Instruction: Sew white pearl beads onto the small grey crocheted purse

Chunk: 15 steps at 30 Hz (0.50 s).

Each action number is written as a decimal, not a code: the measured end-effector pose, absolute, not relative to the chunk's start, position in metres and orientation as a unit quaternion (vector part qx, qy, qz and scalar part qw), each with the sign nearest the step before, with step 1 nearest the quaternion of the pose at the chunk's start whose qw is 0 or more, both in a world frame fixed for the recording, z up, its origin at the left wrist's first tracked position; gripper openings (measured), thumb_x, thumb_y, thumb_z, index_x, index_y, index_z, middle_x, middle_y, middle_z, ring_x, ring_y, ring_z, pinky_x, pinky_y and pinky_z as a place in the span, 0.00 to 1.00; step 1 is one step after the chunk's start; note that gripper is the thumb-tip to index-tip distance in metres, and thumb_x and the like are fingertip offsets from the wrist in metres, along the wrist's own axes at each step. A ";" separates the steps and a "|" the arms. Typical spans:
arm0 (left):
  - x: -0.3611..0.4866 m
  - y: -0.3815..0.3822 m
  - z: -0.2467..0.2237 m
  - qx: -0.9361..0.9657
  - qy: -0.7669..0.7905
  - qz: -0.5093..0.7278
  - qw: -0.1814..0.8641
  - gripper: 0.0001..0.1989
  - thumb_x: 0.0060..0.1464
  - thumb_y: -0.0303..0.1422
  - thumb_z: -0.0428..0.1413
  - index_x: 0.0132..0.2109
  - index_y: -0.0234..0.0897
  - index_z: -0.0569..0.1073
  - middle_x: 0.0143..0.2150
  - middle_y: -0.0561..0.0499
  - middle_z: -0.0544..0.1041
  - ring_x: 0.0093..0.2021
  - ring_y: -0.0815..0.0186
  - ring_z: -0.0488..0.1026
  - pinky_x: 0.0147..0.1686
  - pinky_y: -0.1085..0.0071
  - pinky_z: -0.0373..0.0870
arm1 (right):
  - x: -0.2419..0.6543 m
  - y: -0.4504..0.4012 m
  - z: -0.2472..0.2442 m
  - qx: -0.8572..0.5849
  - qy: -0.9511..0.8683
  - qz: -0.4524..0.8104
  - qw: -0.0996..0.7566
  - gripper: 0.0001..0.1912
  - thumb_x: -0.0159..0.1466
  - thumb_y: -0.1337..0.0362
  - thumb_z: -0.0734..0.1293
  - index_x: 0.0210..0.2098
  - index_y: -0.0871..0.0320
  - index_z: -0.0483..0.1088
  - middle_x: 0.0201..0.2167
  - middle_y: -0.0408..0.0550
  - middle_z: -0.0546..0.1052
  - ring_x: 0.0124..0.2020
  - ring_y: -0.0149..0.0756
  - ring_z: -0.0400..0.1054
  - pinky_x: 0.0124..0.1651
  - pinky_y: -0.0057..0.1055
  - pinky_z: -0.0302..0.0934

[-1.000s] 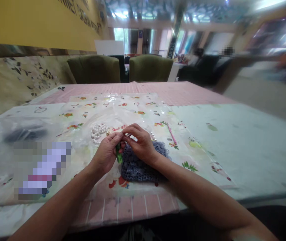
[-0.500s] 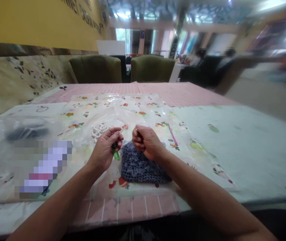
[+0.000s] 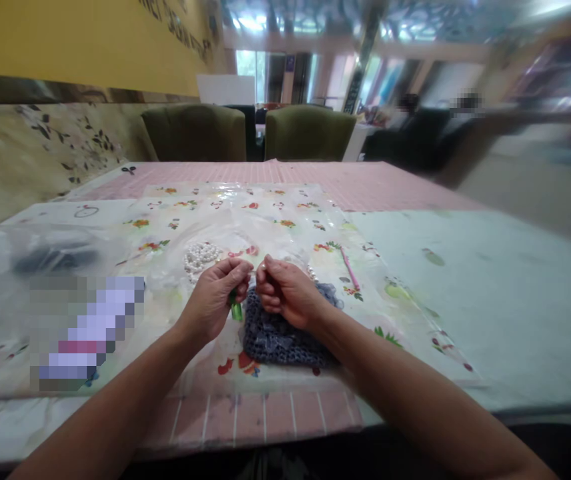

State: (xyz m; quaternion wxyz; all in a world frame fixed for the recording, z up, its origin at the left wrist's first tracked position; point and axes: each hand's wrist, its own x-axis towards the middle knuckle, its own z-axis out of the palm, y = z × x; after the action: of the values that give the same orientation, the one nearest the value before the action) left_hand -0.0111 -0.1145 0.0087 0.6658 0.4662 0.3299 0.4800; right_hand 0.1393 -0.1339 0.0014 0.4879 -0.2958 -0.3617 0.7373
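Observation:
My left hand (image 3: 218,293) is closed around a small green item (image 3: 236,311), whose lower end sticks out below the fingers. Close beside it, my right hand (image 3: 285,290) is pinched shut above the dark blue-grey crocheted piece (image 3: 285,343); what its fingertips hold is too small to make out. A heap of white beads (image 3: 200,260) lies behind my left hand on clear plastic. More white beads show just behind my right hand. Right of the hands rests a pink crochet hook (image 3: 350,269) on the flowered cover.
A pixelated purple object (image 3: 98,330) and a plastic bag with something dark inside (image 3: 55,257) lie at the left. Small black scissors (image 3: 128,171) rest at the far left edge. Two green chairs (image 3: 310,133) stand behind the table (image 3: 415,183).
Both hands have come closer together, their fingertips now nearly touching. White beads behind my right hand have come into view.

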 end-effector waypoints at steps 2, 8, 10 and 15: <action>-0.013 -0.115 0.009 0.524 0.336 0.477 0.621 0.10 0.49 0.36 0.66 0.33 0.34 0.77 0.24 0.55 0.69 0.22 0.75 0.61 0.22 0.77 0.56 | 0.139 -0.135 0.000 -0.304 -0.376 0.724 0.493 0.23 0.61 0.45 0.69 0.28 0.58 0.63 0.17 0.33 0.59 0.15 0.21 0.49 0.17 0.21 0.41; -0.017 -0.121 0.017 0.645 0.378 0.472 0.466 0.07 0.52 0.34 0.64 0.37 0.35 0.82 0.25 0.52 0.71 0.25 0.70 0.63 0.24 0.74 0.57 | 0.136 -0.137 0.000 -0.339 -0.469 0.632 0.515 0.24 0.62 0.45 0.69 0.24 0.57 0.60 0.17 0.35 0.58 0.16 0.22 0.47 0.17 0.23 0.39; -0.017 -0.122 0.020 0.666 0.375 0.469 0.443 0.06 0.52 0.33 0.63 0.35 0.35 0.81 0.27 0.51 0.74 0.27 0.70 0.66 0.26 0.74 0.60 | 0.136 -0.138 0.001 -0.352 -0.491 0.607 0.517 0.24 0.62 0.45 0.68 0.23 0.56 0.60 0.16 0.35 0.57 0.16 0.22 0.46 0.17 0.24 0.40; -0.014 -0.119 0.015 0.628 0.366 0.465 0.505 0.08 0.52 0.36 0.64 0.35 0.35 0.80 0.22 0.53 0.70 0.22 0.72 0.61 0.22 0.75 0.56 | 0.136 -0.138 -0.001 -0.374 -0.510 0.579 0.515 0.24 0.65 0.45 0.64 0.23 0.57 0.61 0.17 0.37 0.59 0.16 0.23 0.50 0.17 0.23 0.43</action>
State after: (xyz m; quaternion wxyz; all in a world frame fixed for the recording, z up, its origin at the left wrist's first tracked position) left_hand -0.0142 -0.1192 0.0147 0.5054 0.6282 0.3662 0.4646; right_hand 0.1358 -0.1377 -0.0006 0.5151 -0.3736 -0.5095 0.5792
